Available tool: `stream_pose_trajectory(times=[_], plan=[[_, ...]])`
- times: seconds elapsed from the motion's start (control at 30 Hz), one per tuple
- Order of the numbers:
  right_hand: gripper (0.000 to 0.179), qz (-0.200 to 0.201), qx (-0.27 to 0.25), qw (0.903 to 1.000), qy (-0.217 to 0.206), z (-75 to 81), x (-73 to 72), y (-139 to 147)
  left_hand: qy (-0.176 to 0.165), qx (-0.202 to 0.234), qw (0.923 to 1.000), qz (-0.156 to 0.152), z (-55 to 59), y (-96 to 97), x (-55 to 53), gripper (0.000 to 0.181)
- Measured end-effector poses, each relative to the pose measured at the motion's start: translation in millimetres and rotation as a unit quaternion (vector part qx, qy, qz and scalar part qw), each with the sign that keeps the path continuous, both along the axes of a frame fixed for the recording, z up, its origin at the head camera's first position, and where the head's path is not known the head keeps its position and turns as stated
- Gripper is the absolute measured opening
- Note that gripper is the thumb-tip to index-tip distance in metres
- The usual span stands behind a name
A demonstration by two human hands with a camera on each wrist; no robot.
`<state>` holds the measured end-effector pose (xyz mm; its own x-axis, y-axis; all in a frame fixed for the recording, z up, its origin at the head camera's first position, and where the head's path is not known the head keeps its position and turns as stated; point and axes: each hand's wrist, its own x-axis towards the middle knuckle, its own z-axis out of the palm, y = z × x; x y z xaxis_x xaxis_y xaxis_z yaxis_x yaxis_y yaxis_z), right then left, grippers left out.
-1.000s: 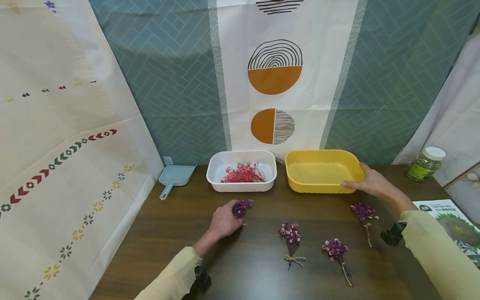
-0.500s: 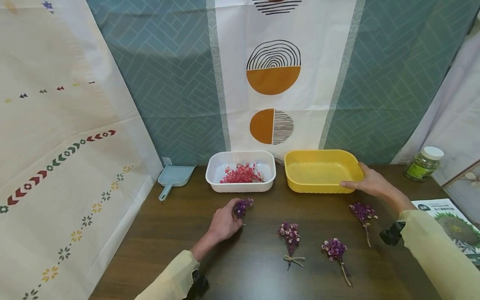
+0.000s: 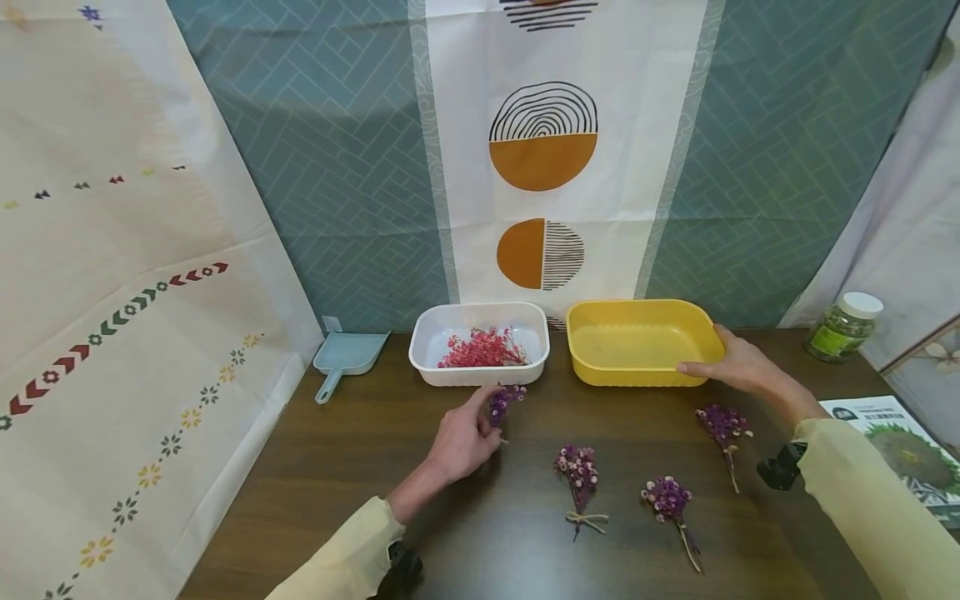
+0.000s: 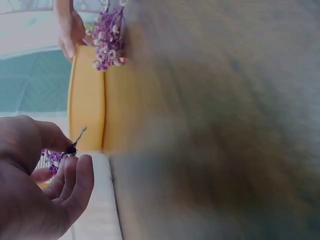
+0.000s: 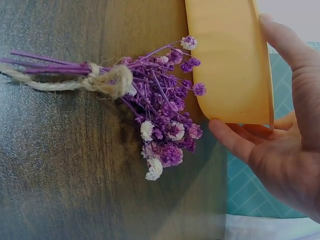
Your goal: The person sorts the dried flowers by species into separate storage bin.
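Observation:
My left hand (image 3: 461, 442) pinches a small bunch of purple dried flowers (image 3: 506, 404) between thumb and fingers, in front of the white plastic tub (image 3: 480, 377). In the left wrist view the twine-tied stem end (image 4: 74, 148) pokes out past the fingertips, and the blossoms are partly hidden behind the hand. My right hand (image 3: 742, 364) grips the right end of the yellow plastic tub (image 3: 637, 377), its thumb at the rim and its fingers round the end wall. Pink dried flowers (image 3: 483, 347) lie inside the white tub.
Three more purple bunches lie on the dark wooden table: a middle bunch (image 3: 577, 475), a front bunch (image 3: 667, 498) and a right bunch (image 3: 722, 423). A blue dustpan (image 3: 349, 353) sits at back left. A lidded jar (image 3: 842, 329) and a booklet (image 3: 900, 450) are at right.
My left hand has moved right and slightly toward the tubs, carrying the purple flower bunch with it. My right hand keeps its grip on the yellow tub.

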<state>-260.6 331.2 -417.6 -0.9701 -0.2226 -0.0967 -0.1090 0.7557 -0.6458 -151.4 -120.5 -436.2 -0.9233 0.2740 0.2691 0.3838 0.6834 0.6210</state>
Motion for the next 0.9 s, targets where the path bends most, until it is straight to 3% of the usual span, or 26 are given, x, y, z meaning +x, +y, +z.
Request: stream_pose_trajectory(times=[0.27,0.67,0.9], plan=[[0.105,0.002,0.009,1.0,0.001,0.3,0.0,1,0.032,-0.013,0.9991,-0.027,10.2,23.0,-13.6,0.061],[0.104,-0.004,0.0,1.0,0.0,0.1,0.9,-1,-0.015,-0.036,0.9977,-0.055,31.8,64.9,-46.6,0.062],[0.106,-0.009,0.001,1.0,-0.002,-0.3,0.1,0,0.008,-0.071,0.9962,-0.049,37.3,89.8,-70.0,0.062]])
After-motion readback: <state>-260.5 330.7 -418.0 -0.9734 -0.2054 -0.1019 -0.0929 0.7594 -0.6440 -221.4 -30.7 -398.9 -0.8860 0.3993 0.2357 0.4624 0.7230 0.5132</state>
